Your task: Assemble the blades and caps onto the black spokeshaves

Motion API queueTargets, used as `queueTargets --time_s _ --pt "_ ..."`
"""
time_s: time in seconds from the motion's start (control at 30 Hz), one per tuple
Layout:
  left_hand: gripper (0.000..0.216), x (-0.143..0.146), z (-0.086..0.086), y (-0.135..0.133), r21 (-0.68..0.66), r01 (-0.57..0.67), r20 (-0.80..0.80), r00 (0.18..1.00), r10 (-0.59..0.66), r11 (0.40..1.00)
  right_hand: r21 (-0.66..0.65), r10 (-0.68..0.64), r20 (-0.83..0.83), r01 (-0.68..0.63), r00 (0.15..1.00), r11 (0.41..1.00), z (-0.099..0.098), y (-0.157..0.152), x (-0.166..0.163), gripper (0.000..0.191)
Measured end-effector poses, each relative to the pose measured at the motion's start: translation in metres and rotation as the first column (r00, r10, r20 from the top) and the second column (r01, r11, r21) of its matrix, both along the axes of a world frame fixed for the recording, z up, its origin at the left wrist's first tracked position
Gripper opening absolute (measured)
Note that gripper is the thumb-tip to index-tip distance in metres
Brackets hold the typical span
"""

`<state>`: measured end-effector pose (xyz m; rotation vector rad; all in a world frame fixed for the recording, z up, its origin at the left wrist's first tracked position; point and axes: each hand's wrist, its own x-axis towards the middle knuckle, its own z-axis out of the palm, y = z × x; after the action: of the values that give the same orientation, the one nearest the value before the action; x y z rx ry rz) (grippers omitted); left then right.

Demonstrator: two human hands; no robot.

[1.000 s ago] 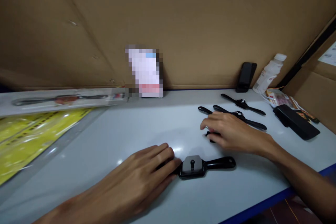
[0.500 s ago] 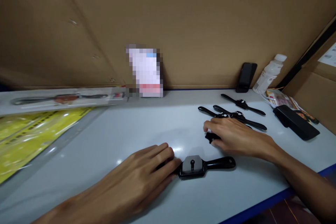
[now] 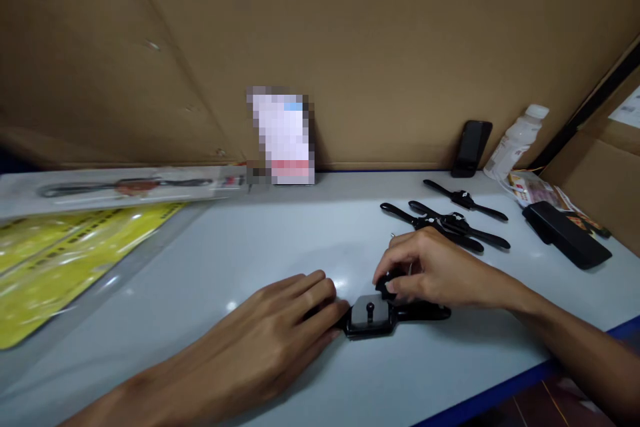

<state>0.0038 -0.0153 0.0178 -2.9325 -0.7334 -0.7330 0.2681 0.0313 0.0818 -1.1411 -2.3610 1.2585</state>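
A black spokeshave point(image 3: 371, 317) lies on the table, with a grey blade on its bed and a small screw standing through the blade's slot. My left hand point(image 3: 295, 320) is closed round its left handle, which the fingers mostly hide. Just over the blade's upper right edge, my right hand point(image 3: 430, 267) pinches a small black cap piece point(image 3: 386, 285) between thumb and fingers. Whether that piece touches the blade I cannot tell. Behind my right hand lie several other black spokeshaves point(image 3: 463, 199), some crossing each other.
At the left are a bagged tool point(image 3: 130, 187) and a yellow sheet in clear plastic point(image 3: 85, 260). Against the cardboard wall point(image 3: 380, 47) lean a blurred panel point(image 3: 287, 140) and a dark phone point(image 3: 471, 148). A bottle point(image 3: 515, 143) and a black stapler-like object point(image 3: 567, 233) are at right.
My right hand has moved left and toward me with the black cap piece, from beside the other spokeshaves to over the blade. My left hand keeps its hold on the handle.
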Motion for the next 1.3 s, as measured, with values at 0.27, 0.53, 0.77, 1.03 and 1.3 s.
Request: queueTargets --time_s 0.27,0.53,0.77,1.03,1.3 --pt "0.034 0.002 0.001 0.0 0.01 0.002 -0.032 0.999 -0.002 1.0 0.161 -0.042 0.03 0.037 0.999 0.986 -0.008 -0.014 -0.013 0.017" --pt "0.038 0.002 0.002 0.001 0.041 -0.001 -0.039 0.999 0.003 0.999 0.185 -0.042 0.01 0.04 0.999 0.982 -0.014 -0.017 -0.015 0.02" --pt "0.033 0.001 0.001 0.0 0.018 -0.001 -0.028 1.0 0.002 1.0 0.065 -0.066 0.066 0.061 0.996 0.996 -0.011 -0.02 -0.017 0.02" --pt "0.036 0.002 0.001 0.001 0.05 0.005 -0.021 1.0 -0.004 0.999 0.142 -0.002 0.165 -0.022 0.986 0.99 -0.011 -0.02 -0.016 0.015" --pt "0.033 0.001 -0.001 0.0 0.025 -0.006 0.008 1.0 0.006 1.0 0.305 -0.128 0.087 0.096 0.988 0.947 -0.005 -0.002 -0.002 0.011"
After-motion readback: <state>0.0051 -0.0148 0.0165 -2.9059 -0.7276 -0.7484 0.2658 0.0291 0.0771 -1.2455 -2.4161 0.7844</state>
